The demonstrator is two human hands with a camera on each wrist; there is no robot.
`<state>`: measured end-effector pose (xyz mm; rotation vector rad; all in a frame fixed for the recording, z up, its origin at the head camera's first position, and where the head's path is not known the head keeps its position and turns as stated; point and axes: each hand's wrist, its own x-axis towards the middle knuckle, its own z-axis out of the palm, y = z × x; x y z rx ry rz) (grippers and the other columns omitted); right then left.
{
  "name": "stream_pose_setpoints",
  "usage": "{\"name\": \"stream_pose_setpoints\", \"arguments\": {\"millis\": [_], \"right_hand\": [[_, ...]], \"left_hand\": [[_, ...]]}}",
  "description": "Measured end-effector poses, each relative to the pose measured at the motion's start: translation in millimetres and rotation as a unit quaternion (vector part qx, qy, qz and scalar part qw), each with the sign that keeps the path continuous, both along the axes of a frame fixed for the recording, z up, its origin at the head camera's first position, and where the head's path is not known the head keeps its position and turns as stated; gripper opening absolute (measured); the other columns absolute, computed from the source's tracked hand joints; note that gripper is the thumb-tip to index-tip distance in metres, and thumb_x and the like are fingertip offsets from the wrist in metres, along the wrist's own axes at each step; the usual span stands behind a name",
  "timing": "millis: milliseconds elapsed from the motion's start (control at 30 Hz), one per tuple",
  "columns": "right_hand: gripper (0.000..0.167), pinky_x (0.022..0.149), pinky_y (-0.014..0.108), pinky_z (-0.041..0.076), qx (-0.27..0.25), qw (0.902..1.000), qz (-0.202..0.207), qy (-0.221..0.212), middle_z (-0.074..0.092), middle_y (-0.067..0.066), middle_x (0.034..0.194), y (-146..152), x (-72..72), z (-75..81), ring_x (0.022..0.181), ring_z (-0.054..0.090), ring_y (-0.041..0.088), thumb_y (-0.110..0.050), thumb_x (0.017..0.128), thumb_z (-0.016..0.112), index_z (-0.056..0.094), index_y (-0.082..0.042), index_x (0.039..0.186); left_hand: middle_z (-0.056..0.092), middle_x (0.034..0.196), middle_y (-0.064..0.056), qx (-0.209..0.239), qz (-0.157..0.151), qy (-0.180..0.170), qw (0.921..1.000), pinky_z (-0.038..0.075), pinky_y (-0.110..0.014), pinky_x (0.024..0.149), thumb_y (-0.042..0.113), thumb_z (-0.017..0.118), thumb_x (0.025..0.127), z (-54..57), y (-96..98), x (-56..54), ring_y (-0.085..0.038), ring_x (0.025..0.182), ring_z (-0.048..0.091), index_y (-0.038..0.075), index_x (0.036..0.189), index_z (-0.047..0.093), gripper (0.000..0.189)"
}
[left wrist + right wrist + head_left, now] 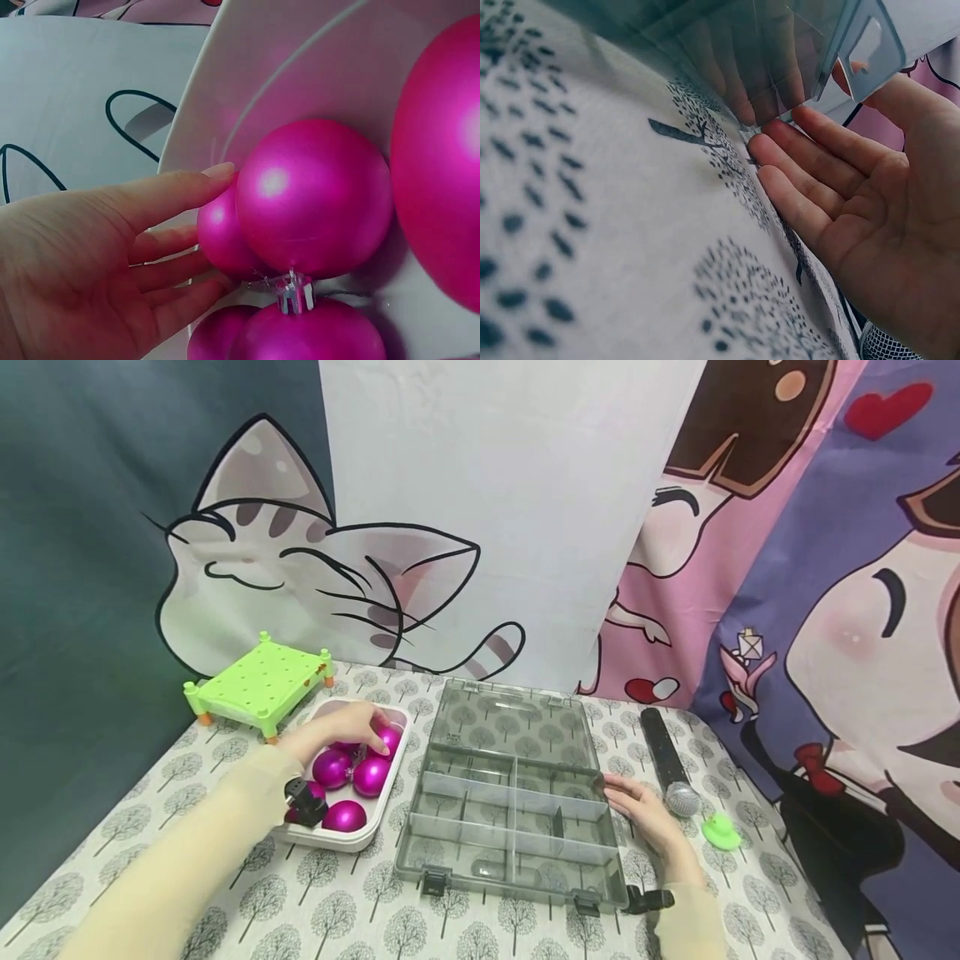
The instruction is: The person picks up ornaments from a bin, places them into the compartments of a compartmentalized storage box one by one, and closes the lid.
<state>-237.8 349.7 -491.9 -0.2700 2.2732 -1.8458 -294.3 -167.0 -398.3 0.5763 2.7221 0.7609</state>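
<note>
"Why is the right hand [645,810] there?"
"Its fingers lie extended against the box [495,883], probably steadying it."
"And the left hand [358,727]?"
"It pinches a ball [219,232] at the far end of the white tray [337,842], seemingly from above to clear the walls."
"Counts?"
"Six balls visible, maybe more hidden; one tray, box, microphone [664,758], duck [722,833] and green stand [258,683]."

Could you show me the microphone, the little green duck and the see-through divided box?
Microphone [663,752]: head view, on its dark handle.
Green duck [722,834]: head view, on its body.
Divided box [514,814]: head view, on its central divider.
</note>
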Motion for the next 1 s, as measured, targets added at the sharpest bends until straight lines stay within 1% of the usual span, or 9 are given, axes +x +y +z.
{"name": "stream_pose_setpoints", "arguments": {"millis": [100,200,267,400,467,600,733,833,1000], "right_hand": [[0.055,0.093,0.010,0.048,0.002,1.0000,-0.007,-0.005,0.045,0.033,0.139,-0.1,0.1,-0.5,0.104,0.057,-0.009,-0.009,0.099,0.053,0.031,0.022,0.139],[0.056,0.093,0.010,0.048,0.002,0.9999,-0.011,-0.013,0.040,0.034,0.142,0.0,0.2,-0.9,0.104,0.057,-0.011,-0.008,0.099,0.052,0.029,0.021,0.140],[0.055,0.092,0.010,0.048,0.003,0.9997,-0.015,-0.018,0.042,0.032,0.141,0.0,0.2,-1.0,0.104,0.057,-0.010,-0.008,0.099,0.051,0.029,0.021,0.141],[0.055,0.092,0.010,0.048,0.006,0.9995,-0.017,-0.025,0.044,0.031,0.140,-0.6,-0.3,-0.6,0.103,0.058,-0.010,-0.009,0.100,0.050,0.028,0.020,0.141],[0.055,0.092,0.010,0.048,0.008,0.9995,-0.016,-0.026,0.043,0.033,0.141,-1.0,-0.6,-0.4,0.103,0.058,-0.010,-0.009,0.100,0.050,0.029,0.020,0.142],[0.055,0.093,0.010,0.048,0.011,0.9996,-0.012,-0.023,0.037,0.038,0.143,-1.3,-1.0,0.2,0.103,0.057,-0.011,-0.010,0.101,0.049,0.029,0.020,0.142],[0.056,0.092,0.010,0.048,0.011,0.9999,-0.005,-0.012,0.035,0.040,0.144,-1.9,-0.6,0.8,0.104,0.057,-0.011,-0.010,0.101,0.049,0.028,0.021,0.141],[0.056,0.092,0.010,0.048,0.010,0.9999,-0.004,-0.006,0.039,0.038,0.142,-2.1,-0.1,0.4,0.104,0.057,-0.011,-0.010,0.100,0.050,0.027,0.022,0.141],[0.056,0.091,0.010,0.049,0.010,0.9997,-0.018,-0.010,0.044,0.031,0.141,-2.5,-0.2,-1.3,0.103,0.058,-0.010,-0.010,0.100,0.051,0.029,0.021,0.141]], "left_hand": [[0.067,0.114,-0.026,0.001,0.006,-0.012,0.9999,0.051,-0.048,0.096,0.019,0.083,0.073,0.0,3.0,-0.1,-0.035,0.098,0.066,-0.011,0.118,0.061,0.059],[0.066,0.113,-0.026,0.002,0.007,-0.033,0.9994,0.055,-0.041,0.088,0.017,0.083,0.073,-0.3,5.7,-0.2,-0.028,0.088,0.067,-0.013,0.120,0.059,0.061],[0.066,0.114,-0.026,-0.002,0.006,-0.044,0.9990,0.055,-0.039,0.087,0.017,0.083,0.072,-0.5,7.5,0.3,-0.026,0.088,0.067,-0.013,0.122,0.057,0.063],[0.066,0.115,-0.025,-0.015,-0.003,-0.046,0.9988,0.053,-0.041,0.092,0.016,0.084,0.071,-1.1,9.9,0.8,-0.028,0.097,0.065,-0.013,0.124,0.057,0.066],[0.066,0.114,-0.025,-0.017,-0.004,-0.051,0.9986,0.054,-0.040,0.090,0.015,0.084,0.071,-1.8,10.4,0.5,-0.028,0.096,0.066,-0.014,0.124,0.056,0.067],[0.067,0.104,-0.019,-0.016,-0.005,-0.061,0.9980,0.055,-0.031,0.078,0.014,0.083,0.071,-4.3,10.9,-0.4,-0.021,0.084,0.064,-0.013,0.122,0.057,0.064],[0.065,0.091,-0.012,-0.015,0.000,-0.078,0.9969,0.055,-0.027,0.067,0.012,0.082,0.071,-7.6,11.5,-1.2,-0.015,0.071,0.061,-0.011,0.120,0.059,0.058],[0.065,0.088,-0.010,-0.020,-0.003,-0.073,0.9971,0.054,-0.026,0.064,0.012,0.082,0.071,-8.7,12.9,-1.2,-0.014,0.068,0.060,-0.010,0.120,0.060,0.058],[0.065,0.086,-0.009,-0.029,-0.009,-0.048,0.9984,0.050,-0.023,0.065,0.012,0.082,0.068,-8.6,14.6,-1.9,-0.015,0.073,0.059,-0.009,0.113,0.064,0.052]]}}
